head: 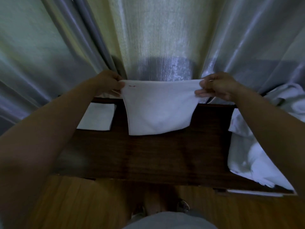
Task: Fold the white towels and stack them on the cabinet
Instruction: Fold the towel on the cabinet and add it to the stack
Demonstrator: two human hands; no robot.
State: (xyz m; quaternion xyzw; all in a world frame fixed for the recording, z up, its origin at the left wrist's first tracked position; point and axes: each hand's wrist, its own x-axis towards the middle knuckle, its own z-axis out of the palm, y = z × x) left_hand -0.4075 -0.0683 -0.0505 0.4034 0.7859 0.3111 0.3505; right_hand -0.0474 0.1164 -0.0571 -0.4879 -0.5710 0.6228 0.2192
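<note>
The white towel (158, 109) hangs above the dark cabinet (156, 156), pinched at its two upper corners by the left hand (109, 83) and the right hand (217, 86), fingers clamped on the cloth. It looks light, soft and limp, likely to sag and skew unless held by the corners or along an edge. A folded towel (97, 117) lies at the cabinet's back left; a rumpled pile of towels (244, 156) sits at its right end, partly hidden by the right forearm. Dim light blurs hems and the small red mark.
</note>
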